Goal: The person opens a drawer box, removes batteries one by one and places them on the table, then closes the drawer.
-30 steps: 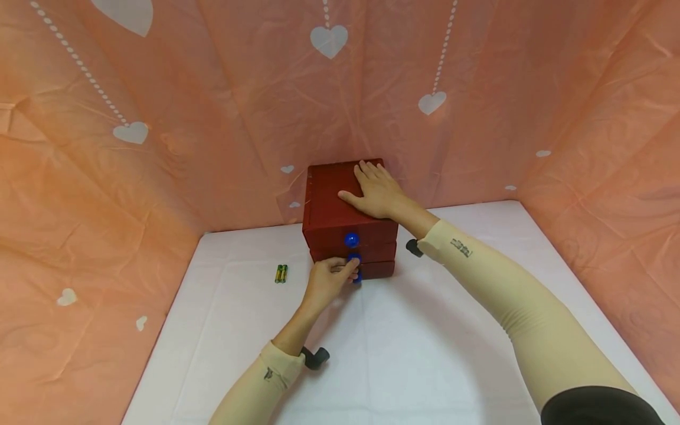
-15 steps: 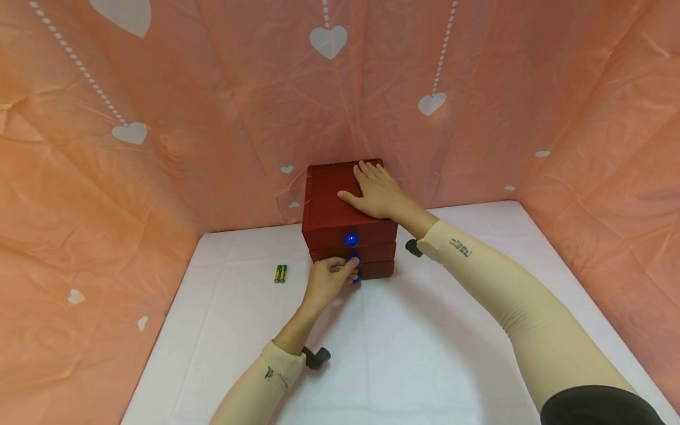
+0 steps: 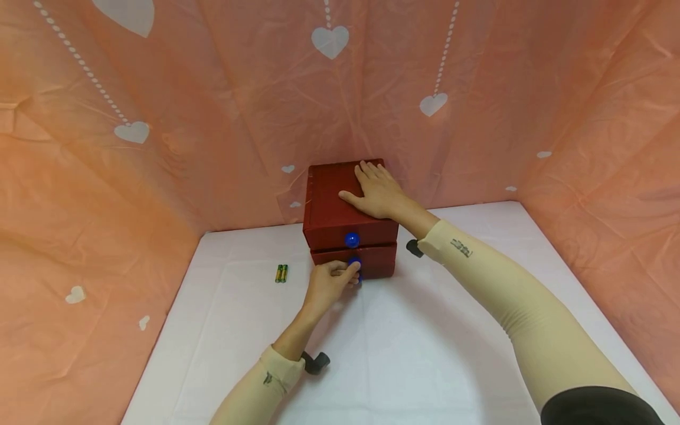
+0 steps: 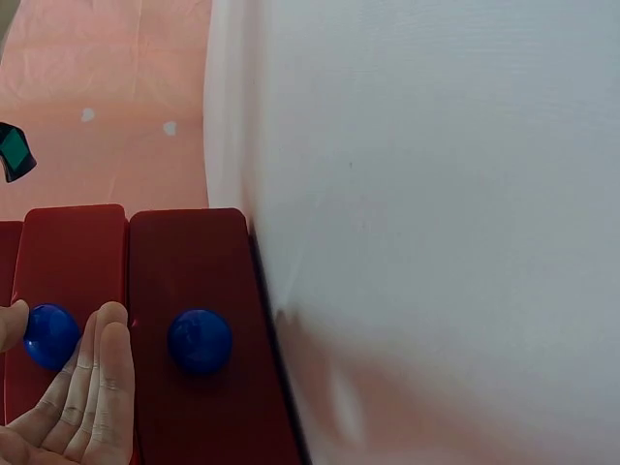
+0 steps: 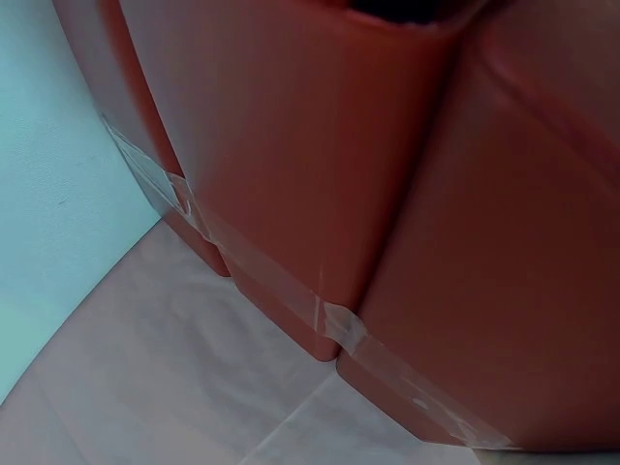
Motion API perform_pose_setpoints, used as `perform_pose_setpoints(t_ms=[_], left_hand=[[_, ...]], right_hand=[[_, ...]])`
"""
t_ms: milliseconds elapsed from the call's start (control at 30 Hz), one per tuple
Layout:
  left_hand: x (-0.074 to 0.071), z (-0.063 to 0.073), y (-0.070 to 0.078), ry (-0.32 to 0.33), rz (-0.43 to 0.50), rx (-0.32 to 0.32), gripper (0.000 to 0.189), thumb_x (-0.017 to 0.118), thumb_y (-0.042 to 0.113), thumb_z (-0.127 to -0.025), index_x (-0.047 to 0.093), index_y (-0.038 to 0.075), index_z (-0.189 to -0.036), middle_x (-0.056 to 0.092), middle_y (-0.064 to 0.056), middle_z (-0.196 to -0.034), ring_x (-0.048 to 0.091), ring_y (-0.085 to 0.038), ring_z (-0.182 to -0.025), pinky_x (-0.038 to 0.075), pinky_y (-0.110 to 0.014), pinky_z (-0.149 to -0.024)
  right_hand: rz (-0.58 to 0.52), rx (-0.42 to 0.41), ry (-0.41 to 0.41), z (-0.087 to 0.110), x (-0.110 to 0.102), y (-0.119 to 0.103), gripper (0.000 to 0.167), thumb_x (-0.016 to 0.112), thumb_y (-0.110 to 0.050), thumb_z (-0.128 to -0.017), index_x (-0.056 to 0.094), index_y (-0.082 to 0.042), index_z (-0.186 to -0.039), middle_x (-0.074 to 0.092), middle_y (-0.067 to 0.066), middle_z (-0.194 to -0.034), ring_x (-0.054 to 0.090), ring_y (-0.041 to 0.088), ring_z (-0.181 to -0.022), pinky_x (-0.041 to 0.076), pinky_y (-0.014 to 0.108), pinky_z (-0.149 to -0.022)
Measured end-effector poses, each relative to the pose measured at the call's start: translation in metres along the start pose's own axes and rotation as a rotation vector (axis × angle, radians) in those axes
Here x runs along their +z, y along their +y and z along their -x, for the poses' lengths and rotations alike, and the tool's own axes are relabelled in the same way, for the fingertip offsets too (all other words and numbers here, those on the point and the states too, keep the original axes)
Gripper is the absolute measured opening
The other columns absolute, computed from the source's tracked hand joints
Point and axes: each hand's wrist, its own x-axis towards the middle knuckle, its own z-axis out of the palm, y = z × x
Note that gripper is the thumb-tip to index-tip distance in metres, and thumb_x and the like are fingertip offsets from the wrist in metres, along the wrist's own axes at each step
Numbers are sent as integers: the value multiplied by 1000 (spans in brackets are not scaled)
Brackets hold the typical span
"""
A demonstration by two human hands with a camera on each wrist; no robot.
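Note:
A dark red drawer unit [image 3: 332,195] with blue knobs stands against the back curtain. My left hand [image 3: 325,289] pinches the middle drawer's knob [image 4: 51,336] between thumb and fingers. That middle drawer [image 3: 379,260] juts out a little, its front hiding most of the lowest drawer in the head view. The bottom knob [image 4: 200,341] shows beside my fingertips in the left wrist view. On top of the unit my right hand [image 3: 376,192] rests flat with fingers spread. The right wrist view shows the unit's side with clear tape [image 5: 339,325] along it.
Two green and gold batteries [image 3: 281,273] lie side by side on the white tabletop [image 3: 414,354], left of the unit. An orange curtain [image 3: 239,147] with white hearts encloses the back and sides.
The middle drawer has slid out slightly towards me with my left hand on its knob, covering more of the lowest drawer. My right hand has stayed in place.

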Motion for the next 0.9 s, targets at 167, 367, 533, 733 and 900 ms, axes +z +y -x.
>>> perform_pose_setpoints(t_ms=[167,367,533,733,900], left_hand=[[0,3,-1,-1,19,3,37,76,33,-102,78,-4,-106,81,-13,-90,79,-42,-93,66,-48,-83],[0,9,0,-5,7,-1,39,75,35,-103,78,-3,-109,81,-11,-90,79,-41,-93,65,-51,-85],[-1,14,0,-16,5,-11,41,75,38,-103,79,-2,-110,81,-13,-94,79,-38,-95,64,-49,-88],[-1,19,-3,-26,4,-5,43,73,40,-104,79,-1,-112,81,-16,-99,80,-35,-95,64,-48,-89],[-1,24,-3,-18,-10,-18,43,74,42,-102,79,1,-111,82,-9,-95,79,-36,-95,64,-49,-88]], right_hand=[[-1,0,3,0,0,0,92,39,-65,-110,17,1,-170,10,20,-178,6,35,-166,-3,44,-134],[-6,-1,7,1,1,1,92,40,-65,-110,17,1,-170,10,20,-178,6,35,-166,-3,45,-134],[-6,-2,15,0,2,1,91,39,-64,-110,18,1,-169,11,20,-178,7,35,-166,-2,45,-134],[-4,-1,12,0,2,0,91,39,-65,-110,18,1,-170,11,20,-178,6,35,-166,-2,45,-134],[-11,-4,18,0,2,1,91,39,-65,-110,18,1,-169,10,20,-178,6,35,-166,-3,45,-134]])
